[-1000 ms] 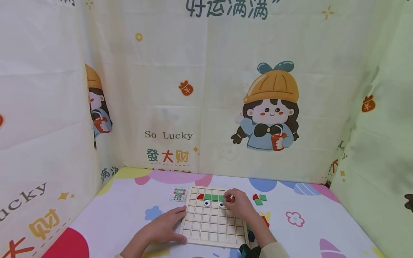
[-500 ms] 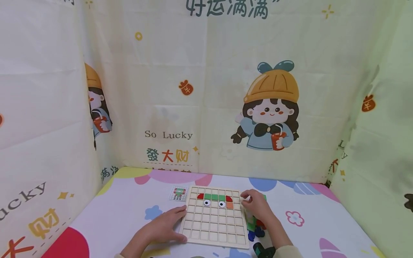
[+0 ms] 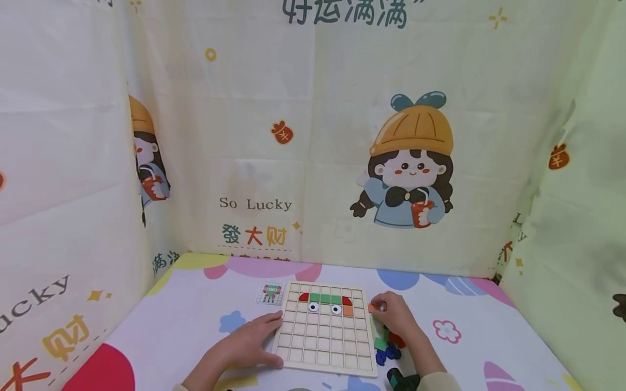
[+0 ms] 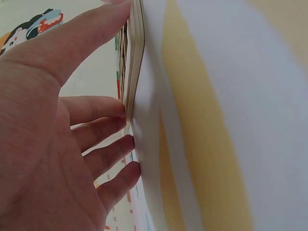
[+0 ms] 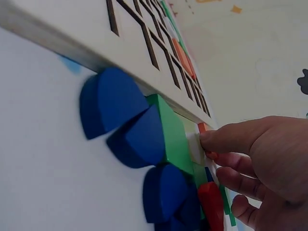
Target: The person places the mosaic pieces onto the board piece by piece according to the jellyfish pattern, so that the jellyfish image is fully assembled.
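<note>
A wooden grid board (image 3: 318, 344) lies on the table. Along its upper part are green squares (image 3: 325, 298) with red rounded pieces at both ends. Beneath them sit two eye discs (image 3: 313, 308) and an orange square (image 3: 348, 310). My left hand (image 3: 251, 342) rests against the board's left edge and near corner, fingers loosely extended, as the left wrist view also shows. Just right of the board, my right hand (image 3: 395, 314) pinches an orange block (image 3: 371, 308) between thumb and fingertips. That block is partly hidden by the fingers in the right wrist view.
Blue rounded blocks (image 5: 118, 103), a green block (image 5: 168, 134) and a red block (image 5: 211, 204) lie by the board's right edge. A small pattern card (image 3: 270, 293) is at its upper left. Printed cloth walls enclose the table. A dark object (image 3: 402, 379) sits near the right wrist.
My right hand has moved right, off the board's upper right, uncovering the red end piece and the orange square. It now holds another orange block beside the board. The left hand stays put.
</note>
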Tool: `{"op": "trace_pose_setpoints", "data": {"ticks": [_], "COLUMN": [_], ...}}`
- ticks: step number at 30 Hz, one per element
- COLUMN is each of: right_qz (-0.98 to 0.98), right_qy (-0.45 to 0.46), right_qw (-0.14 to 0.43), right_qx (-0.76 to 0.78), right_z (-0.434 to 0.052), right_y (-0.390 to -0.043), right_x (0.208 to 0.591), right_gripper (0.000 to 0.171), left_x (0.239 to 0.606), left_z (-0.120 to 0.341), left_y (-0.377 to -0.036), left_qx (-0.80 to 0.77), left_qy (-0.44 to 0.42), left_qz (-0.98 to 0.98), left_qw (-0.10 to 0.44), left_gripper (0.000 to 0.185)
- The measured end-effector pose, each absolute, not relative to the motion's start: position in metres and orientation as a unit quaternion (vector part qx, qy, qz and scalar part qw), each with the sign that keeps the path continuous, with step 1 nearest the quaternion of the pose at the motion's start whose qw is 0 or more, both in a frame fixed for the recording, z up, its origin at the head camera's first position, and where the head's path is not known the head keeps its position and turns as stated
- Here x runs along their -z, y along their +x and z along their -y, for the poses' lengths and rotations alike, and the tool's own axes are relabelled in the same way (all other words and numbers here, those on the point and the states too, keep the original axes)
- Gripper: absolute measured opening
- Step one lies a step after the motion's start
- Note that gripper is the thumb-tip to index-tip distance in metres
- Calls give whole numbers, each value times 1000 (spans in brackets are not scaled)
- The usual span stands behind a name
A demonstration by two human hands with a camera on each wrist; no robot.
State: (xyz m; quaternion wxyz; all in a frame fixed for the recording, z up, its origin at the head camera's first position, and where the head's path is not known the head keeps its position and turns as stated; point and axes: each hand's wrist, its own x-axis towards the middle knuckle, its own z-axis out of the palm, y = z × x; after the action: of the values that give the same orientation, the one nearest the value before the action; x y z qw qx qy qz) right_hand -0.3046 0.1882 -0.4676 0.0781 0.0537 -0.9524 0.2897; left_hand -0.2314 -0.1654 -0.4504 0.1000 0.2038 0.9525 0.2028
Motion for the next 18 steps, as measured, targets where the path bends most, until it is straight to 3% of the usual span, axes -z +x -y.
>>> {"op": "trace_pose_setpoints", "data": {"ticks": [18], "right_qz": [944], "right_qy": [33], "right_qw": [121], "right_qx": [-305], "right_z": [-184], "right_y": [-307], "right_x": [465], "right_gripper": [23], "left_x": [451], "left_z": [166], "left_y": [-232], "left_qx": [-204], "left_qy": [208], "left_qz": [-952], "left_qw": [95], "left_gripper": [92]}}
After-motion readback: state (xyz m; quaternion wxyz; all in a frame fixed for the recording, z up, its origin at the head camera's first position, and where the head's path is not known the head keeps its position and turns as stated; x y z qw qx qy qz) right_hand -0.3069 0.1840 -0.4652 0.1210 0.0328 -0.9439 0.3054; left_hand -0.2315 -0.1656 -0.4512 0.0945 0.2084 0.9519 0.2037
